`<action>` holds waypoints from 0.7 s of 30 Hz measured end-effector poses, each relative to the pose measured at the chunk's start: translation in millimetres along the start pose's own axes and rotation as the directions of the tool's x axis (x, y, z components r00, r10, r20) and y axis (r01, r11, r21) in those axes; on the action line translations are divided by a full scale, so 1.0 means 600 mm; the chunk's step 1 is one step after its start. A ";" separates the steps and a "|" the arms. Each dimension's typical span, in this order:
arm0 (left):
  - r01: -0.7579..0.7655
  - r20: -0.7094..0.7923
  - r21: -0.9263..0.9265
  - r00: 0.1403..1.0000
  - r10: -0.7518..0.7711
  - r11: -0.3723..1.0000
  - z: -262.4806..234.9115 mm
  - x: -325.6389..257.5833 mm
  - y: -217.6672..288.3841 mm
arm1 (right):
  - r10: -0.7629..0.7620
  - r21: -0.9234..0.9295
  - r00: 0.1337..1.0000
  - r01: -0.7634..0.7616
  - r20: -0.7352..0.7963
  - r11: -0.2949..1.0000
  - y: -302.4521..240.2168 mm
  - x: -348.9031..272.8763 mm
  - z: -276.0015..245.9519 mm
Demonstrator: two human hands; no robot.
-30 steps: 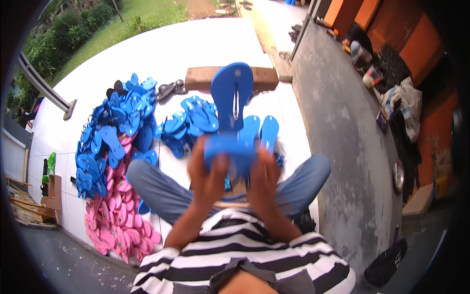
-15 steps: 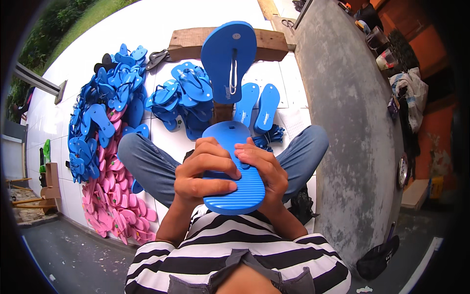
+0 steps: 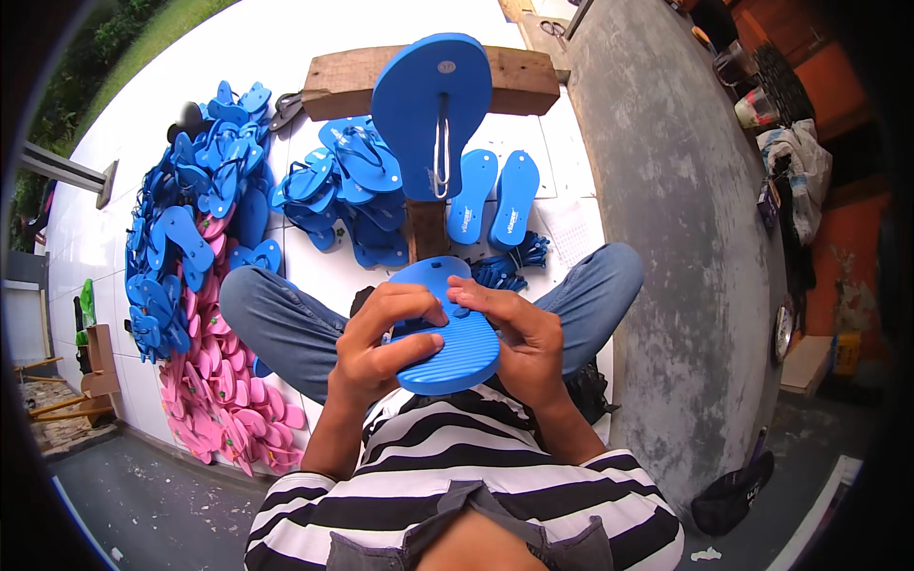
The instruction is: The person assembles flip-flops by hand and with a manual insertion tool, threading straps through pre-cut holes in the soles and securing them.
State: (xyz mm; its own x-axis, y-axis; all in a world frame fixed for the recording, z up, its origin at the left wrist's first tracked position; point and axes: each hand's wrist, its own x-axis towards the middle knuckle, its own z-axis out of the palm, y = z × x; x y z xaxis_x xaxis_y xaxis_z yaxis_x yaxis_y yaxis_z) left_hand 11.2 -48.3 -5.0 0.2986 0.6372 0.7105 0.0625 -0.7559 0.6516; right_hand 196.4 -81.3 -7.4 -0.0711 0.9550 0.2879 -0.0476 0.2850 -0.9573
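Observation:
A blue flip-flop sole [image 3: 452, 354], its ribbed underside facing up, sits between my hands above my lap. My left hand [image 3: 386, 328] grips its left side, with thumb and fingers on the ribbed face. Along the right edge, my right hand [image 3: 514, 324] is closed on the same sole, its fingertips pressing near a hole towards the far end. What the hidden fingers beneath do cannot be seen. Just beyond stands a wooden block stand [image 3: 328, 84] carrying another blue sole [image 3: 419, 105], with a thin metal loop [image 3: 441, 157] over its lower half.
Two blue soles [image 3: 515, 200] lie right of the stand, near a bundle of blue straps [image 3: 505, 265] and a paper sheet [image 3: 571, 233]. Blue flip-flops [image 3: 367, 167] are stacked left of it. Farther left spread heaps of blue and pink flip-flops [image 3: 224, 400]. A grey ledge [image 3: 681, 238] runs along the right.
The held sole has tilted, so its near end sits higher and its length looks shorter. Both hands stay on it, with the right fingers shifted slightly left. The whole view has shifted a little.

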 end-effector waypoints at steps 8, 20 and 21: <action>0.075 0.114 0.001 0.991 -0.075 0.997 -0.011 0.018 -0.004 | 0.071 0.099 0.989 -0.058 -0.128 0.993 0.029 -0.030 0.035; 0.694 0.034 -0.113 0.718 -0.695 0.711 -0.001 -0.036 -0.057 | 0.295 -0.243 0.933 -0.243 0.206 0.939 0.073 0.008 -0.002; 0.709 0.036 -0.179 0.697 -0.716 0.682 0.003 -0.042 -0.072 | 0.359 -0.199 0.912 -0.321 0.200 0.926 0.074 0.010 0.001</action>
State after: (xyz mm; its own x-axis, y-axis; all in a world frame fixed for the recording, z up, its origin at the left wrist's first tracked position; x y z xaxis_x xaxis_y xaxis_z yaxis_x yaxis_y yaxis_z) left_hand 2.4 -32.0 -51.6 0.1978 0.9801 0.0194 0.0838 -0.0366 0.9958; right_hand 193.1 -63.0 -48.3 -0.2808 0.9568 -0.0762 0.1770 -0.0264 -0.9839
